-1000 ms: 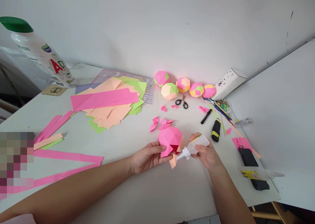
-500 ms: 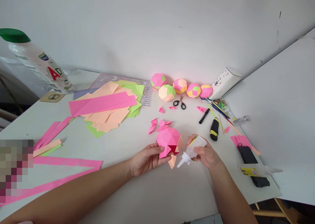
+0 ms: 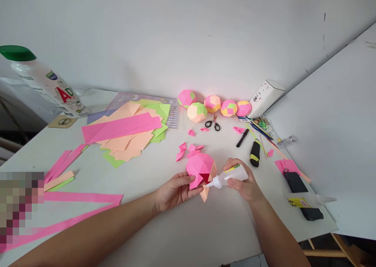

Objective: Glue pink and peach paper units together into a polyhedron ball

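Observation:
My left hand (image 3: 176, 190) is closed on a pink folded-paper ball (image 3: 201, 166), thumb on its side and fingers beneath. The ball has an opening at its lower right and peach-coloured paper on its right side. A peach paper flap (image 3: 204, 194) hangs below the opening, by my left fingertips. My right hand (image 3: 242, 183) grips a clear glue bottle (image 3: 233, 175), tipped on its side with the white nozzle pointing left. The nozzle tip is at the top of the peach flap; whether glue comes out is too small to tell. Several folded pink pieces (image 3: 192, 149) lie just behind the ball.
Finished paper balls (image 3: 197, 112) line the wall, with scissors (image 3: 213, 123) in front. Paper sheets (image 3: 123, 128) and pink strips (image 3: 88, 197) lie left, near a tall bottle (image 3: 58, 87). A marker (image 3: 242, 138), a cutter (image 3: 255, 153) and a second glue bottle (image 3: 305, 200) are right.
My right hand has tilted the glue bottle from nozzle-down to nearly level and brought its tip left to the peach flap. My left hand holds the ball nearly still.

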A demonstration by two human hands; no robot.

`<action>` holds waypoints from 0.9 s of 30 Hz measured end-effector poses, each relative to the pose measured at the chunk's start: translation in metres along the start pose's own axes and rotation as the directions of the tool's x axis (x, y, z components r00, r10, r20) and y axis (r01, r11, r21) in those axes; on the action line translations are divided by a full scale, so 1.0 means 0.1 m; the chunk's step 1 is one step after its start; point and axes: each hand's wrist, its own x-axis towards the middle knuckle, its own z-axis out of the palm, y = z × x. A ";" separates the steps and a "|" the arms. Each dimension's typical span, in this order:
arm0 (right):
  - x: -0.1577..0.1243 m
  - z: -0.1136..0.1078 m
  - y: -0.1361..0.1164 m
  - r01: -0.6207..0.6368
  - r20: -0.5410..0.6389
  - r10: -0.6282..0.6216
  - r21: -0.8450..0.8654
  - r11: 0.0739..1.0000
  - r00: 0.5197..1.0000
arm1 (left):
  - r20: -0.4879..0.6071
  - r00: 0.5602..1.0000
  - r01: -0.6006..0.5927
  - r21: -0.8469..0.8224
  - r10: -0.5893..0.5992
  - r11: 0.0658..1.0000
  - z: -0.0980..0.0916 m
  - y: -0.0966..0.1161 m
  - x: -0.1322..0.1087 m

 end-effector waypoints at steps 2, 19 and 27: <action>-0.01 0.01 -0.02 0.049 0.014 -0.048 -0.069 0.996 0.999 | 0.001 1.000 -0.003 0.007 0.003 1.000 0.00 0.00 0.00; -0.03 -0.04 -0.05 0.108 0.069 -0.102 -0.086 0.991 0.992 | 0.021 1.000 -0.011 0.011 0.011 1.000 0.00 0.00 -0.01; -0.04 -0.02 -0.08 0.092 0.095 -0.078 -0.147 0.985 0.992 | 0.020 1.000 -0.015 0.026 0.015 1.000 0.00 -0.01 -0.01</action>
